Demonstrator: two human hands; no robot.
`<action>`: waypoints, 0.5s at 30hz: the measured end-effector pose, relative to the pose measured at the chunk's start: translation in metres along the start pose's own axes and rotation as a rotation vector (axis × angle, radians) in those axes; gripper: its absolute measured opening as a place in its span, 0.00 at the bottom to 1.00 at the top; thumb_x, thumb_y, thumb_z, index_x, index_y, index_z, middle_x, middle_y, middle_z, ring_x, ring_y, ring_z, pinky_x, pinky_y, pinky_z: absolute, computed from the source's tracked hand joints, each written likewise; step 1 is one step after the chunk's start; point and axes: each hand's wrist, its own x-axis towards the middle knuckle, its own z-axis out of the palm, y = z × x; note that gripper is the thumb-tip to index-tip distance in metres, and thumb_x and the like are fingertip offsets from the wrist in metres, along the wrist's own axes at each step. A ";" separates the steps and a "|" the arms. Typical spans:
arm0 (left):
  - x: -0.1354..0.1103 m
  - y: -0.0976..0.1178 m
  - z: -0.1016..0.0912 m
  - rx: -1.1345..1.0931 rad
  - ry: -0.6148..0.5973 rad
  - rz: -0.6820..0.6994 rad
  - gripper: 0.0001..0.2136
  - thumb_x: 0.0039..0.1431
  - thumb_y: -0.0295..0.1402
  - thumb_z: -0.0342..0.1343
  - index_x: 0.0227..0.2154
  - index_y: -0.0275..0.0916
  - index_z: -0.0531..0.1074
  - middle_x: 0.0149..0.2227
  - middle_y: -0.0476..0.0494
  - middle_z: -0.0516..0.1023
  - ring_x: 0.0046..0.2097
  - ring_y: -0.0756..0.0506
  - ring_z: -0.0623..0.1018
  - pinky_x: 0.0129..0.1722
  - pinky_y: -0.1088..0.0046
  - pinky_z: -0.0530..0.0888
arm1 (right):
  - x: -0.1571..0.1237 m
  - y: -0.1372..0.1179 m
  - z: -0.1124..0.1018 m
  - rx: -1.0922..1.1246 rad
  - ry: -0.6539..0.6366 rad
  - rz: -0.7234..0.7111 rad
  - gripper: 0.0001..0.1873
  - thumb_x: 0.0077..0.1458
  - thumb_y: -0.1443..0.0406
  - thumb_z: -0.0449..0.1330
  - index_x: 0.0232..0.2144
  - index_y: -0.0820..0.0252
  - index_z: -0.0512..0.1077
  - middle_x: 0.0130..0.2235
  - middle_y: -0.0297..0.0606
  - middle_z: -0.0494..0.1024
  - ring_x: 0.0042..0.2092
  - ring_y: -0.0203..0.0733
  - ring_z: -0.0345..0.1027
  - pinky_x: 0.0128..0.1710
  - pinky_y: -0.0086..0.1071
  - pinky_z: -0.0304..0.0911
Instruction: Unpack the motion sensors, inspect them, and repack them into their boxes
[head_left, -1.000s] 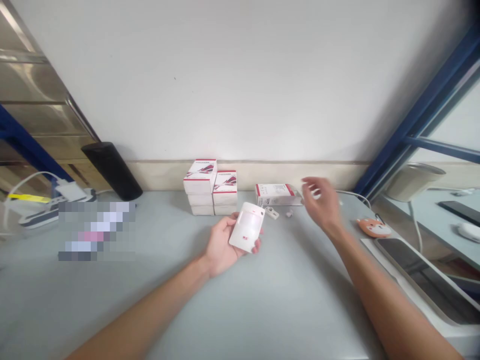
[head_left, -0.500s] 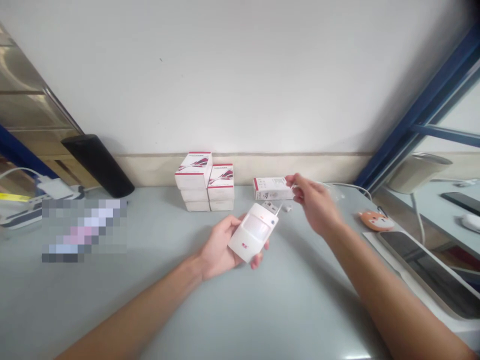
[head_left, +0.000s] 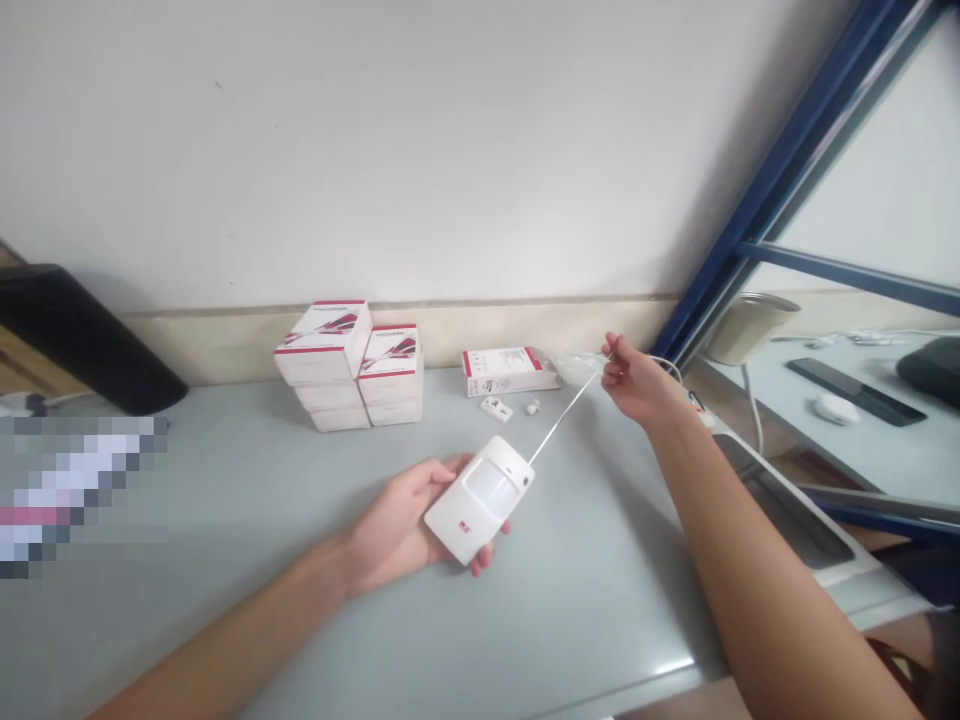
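My left hand (head_left: 394,520) is closed round a white sensor device (head_left: 480,497) with a small red mark, held just above the grey table (head_left: 570,610). A thin silver antenna (head_left: 564,412) runs from the device's top corner up to the right. My right hand (head_left: 634,382) pinches the antenna's far tip, well away from the device. Behind the antenna a white and red box (head_left: 507,368) lies flat, with two small white parts (head_left: 496,408) in front of it.
Stacked white and red boxes (head_left: 349,362) stand against the wall. A black cylinder (head_left: 82,340) leans at the far left. A blue frame post (head_left: 772,190) rises at the right, beside a tablet (head_left: 787,500); a second desk beyond holds a mouse (head_left: 835,408) and a dark remote.
My right hand came to the device's top corner, pinched the antenna and drew it out up to the right. The left hand and device sank a little toward me; the view swung right.
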 end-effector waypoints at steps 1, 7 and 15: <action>0.001 -0.001 -0.002 -0.005 -0.010 0.001 0.19 0.67 0.39 0.42 0.56 0.37 0.66 0.43 0.31 0.80 0.36 0.37 0.80 0.41 0.59 0.71 | 0.000 0.000 0.000 0.001 -0.027 -0.004 0.07 0.63 0.62 0.68 0.34 0.59 0.76 0.29 0.27 0.71 0.21 0.25 0.52 0.16 0.18 0.52; 0.002 -0.004 -0.005 -0.026 -0.047 0.007 0.20 0.64 0.38 0.44 0.56 0.37 0.62 0.40 0.31 0.81 0.34 0.36 0.80 0.38 0.59 0.71 | 0.005 -0.001 -0.005 0.034 -0.103 0.020 0.22 0.42 0.56 0.81 0.33 0.57 0.77 0.26 0.24 0.69 0.21 0.23 0.54 0.16 0.19 0.53; -0.001 -0.003 0.001 -0.026 0.027 0.031 0.17 0.66 0.39 0.44 0.54 0.39 0.63 0.39 0.32 0.81 0.32 0.38 0.80 0.36 0.61 0.71 | 0.006 0.011 0.000 -0.047 -0.038 -0.173 0.29 0.35 0.53 0.82 0.28 0.57 0.69 0.25 0.23 0.68 0.22 0.24 0.52 0.18 0.22 0.49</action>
